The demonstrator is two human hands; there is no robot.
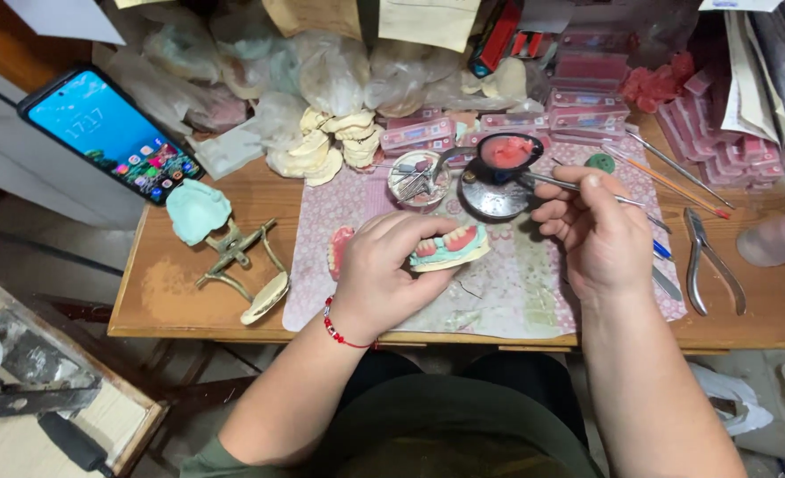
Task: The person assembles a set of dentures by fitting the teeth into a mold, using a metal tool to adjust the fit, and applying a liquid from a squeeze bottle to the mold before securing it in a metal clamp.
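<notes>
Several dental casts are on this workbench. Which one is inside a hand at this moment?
The cast with pink gums and teeth, gripped by the left hand over the patterned mat. The pale green cast near the phone and the cream-coloured casts behind lie untouched.

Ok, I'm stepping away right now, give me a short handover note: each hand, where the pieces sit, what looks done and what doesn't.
Left hand: gripping the dental cast with pink wax gums and teeth, held over the patterned mat.
Right hand: pinching a thin metal instrument, its tip at the small dish of pink wax.
Nearby: pliers right of the mat, metal articulator and green cast to the left.
Done: teeth are set in the wax.
Left: tool tip not yet at the cast.
</notes>
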